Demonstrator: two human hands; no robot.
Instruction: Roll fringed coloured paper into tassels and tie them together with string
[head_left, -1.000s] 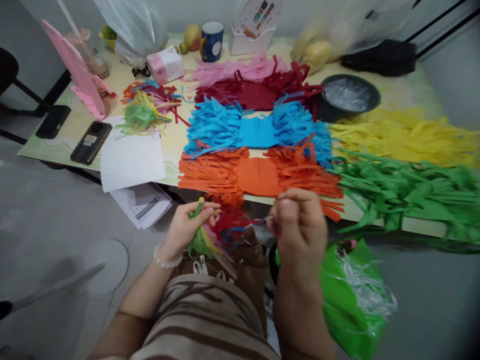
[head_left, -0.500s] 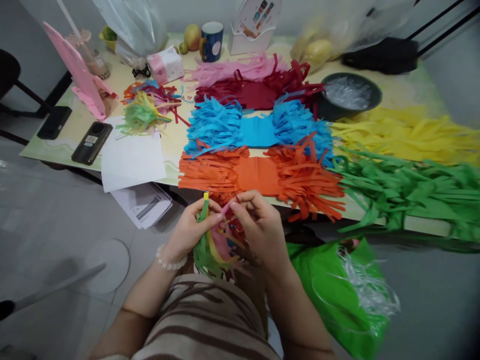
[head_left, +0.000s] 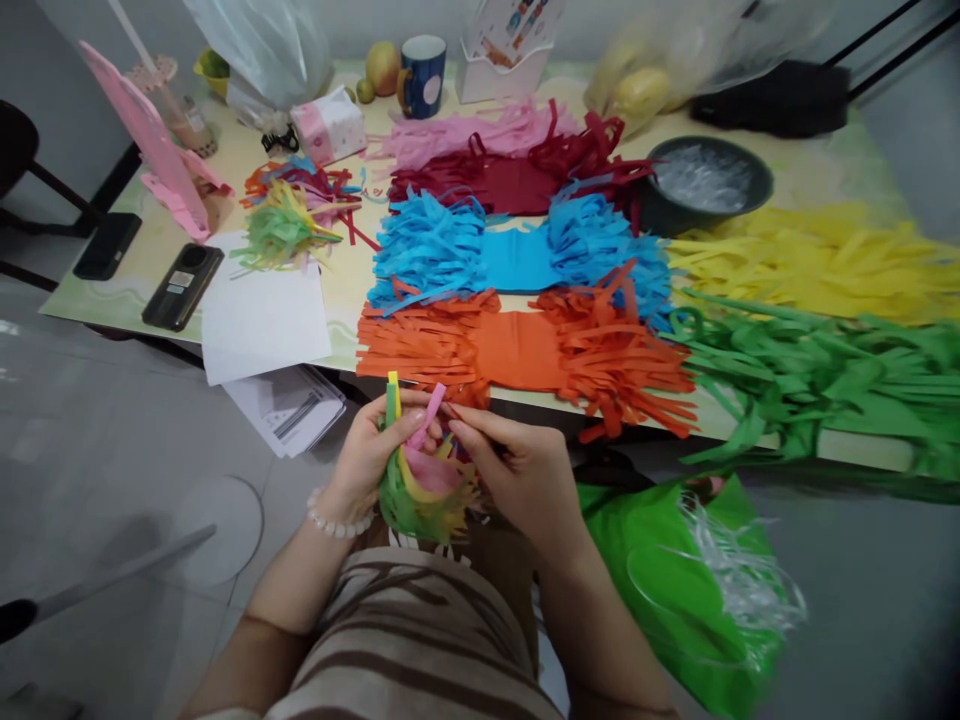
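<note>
My left hand (head_left: 375,450) is closed on a multicoloured tassel of thin paper strips (head_left: 420,500), green, yellow and pink. Green and yellow strip ends poke up above its fingers, and a pink strip (head_left: 430,415) stands up by its thumb. My right hand (head_left: 525,465) pinches a thin dark-red strip (head_left: 452,410) between thumb and forefinger beside the tassel. In front, at the table's edge, lies an orange fringed sheet (head_left: 517,350), with a blue fringed sheet (head_left: 514,260) behind it. Dark-red (head_left: 517,185) and pink fringed sheets (head_left: 480,135) lie farther back.
Yellow (head_left: 817,265) and green fringes (head_left: 847,375) spread at the right, near a dark bowl (head_left: 645,210) of clear strips. Finished-looking tassels (head_left: 289,225), white paper (head_left: 262,320) and a phone (head_left: 182,287) lie left. A green bag (head_left: 675,580) hangs below the table's edge.
My right hand has shifted from the pink strip to a dark-red one, a little to the right. The pink strip now stands upright by my left thumb.
</note>
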